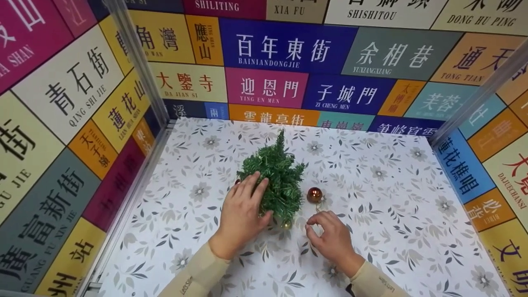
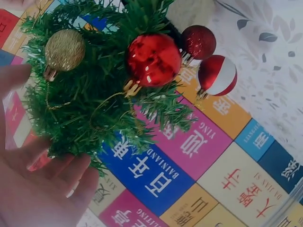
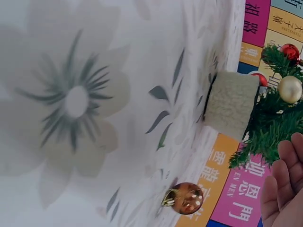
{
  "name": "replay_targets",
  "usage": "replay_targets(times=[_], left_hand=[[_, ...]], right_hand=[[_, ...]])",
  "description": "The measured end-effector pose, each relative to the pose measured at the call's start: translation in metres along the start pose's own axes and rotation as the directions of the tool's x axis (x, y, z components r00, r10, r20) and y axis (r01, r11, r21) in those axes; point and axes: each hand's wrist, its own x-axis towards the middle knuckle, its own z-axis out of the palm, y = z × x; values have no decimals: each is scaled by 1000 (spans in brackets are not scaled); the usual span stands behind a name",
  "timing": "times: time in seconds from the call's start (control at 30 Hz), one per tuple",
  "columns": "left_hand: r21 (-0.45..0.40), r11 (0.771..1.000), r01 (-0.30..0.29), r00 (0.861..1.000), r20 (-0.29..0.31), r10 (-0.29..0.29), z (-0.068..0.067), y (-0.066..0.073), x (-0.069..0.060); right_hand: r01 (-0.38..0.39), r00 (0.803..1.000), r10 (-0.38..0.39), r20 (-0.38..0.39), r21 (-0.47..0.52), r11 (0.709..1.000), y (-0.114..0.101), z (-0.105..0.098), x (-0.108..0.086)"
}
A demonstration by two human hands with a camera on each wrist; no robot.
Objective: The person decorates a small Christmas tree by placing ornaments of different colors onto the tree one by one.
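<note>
A small green Christmas tree (image 1: 282, 181) stands on the patterned tabletop. My left hand (image 1: 244, 208) lies against its left side, fingers reaching over the branches. In the left wrist view, a gold bauble (image 2: 65, 50), a shiny red bauble (image 2: 154, 60), a dark red glitter bauble (image 2: 199, 41) and a red-and-white bauble (image 2: 217, 75) hang on the tree. A shiny brownish bauble (image 1: 314, 194) with a gold loop rests on the table right of the tree. Just in front of it, my right hand (image 1: 332, 237) hovers with loosely bent fingers and nothing visible in them.
The tree's base (image 3: 232, 101) is a pale fuzzy block. A white tablecloth (image 1: 383, 214) with grey leaves and flowers covers the table. Panels with colourful place-name signs (image 1: 284, 45) enclose the back and both sides, joined by metal corner posts (image 1: 138, 53).
</note>
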Motion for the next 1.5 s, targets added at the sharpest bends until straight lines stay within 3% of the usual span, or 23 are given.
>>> replay_targets(times=[0.17, 0.4, 0.63, 0.83, 0.97, 1.13, 1.43, 1.5], left_hand=[[78, 996, 34, 999, 34, -37, 0, 8, 3], [219, 974, 50, 991, 109, -75, 3, 15, 4], [237, 970, 45, 985, 151, -83, 2, 16, 3], [237, 971, 40, 985, 152, -78, 1, 15, 3], [226, 973, 42, 985, 157, -79, 0, 15, 2], [229, 973, 36, 982, 171, -76, 1, 14, 2], [246, 969, 15, 983, 176, -60, 0, 13, 1], [240, 971, 15, 983, 174, -59, 1, 13, 0]], right_hand=[[-9, 1000, 9, 23, -22, 1000, 4, -3, -4], [-22, 998, 23, 62, -30, 999, 8, -7, -6], [-51, 992, 57, 116, -58, 997, 20, -10, -8], [-106, 979, 122, 162, -100, 989, 40, -14, -7], [-207, 953, 227, 200, -117, 971, 58, -17, -3], [-321, 894, 348, 281, -139, 937, 80, -19, 2], [-391, 840, 390, 377, -76, 917, 106, -13, 26], [-396, 840, 392, 376, -71, 916, 110, -11, 33]])
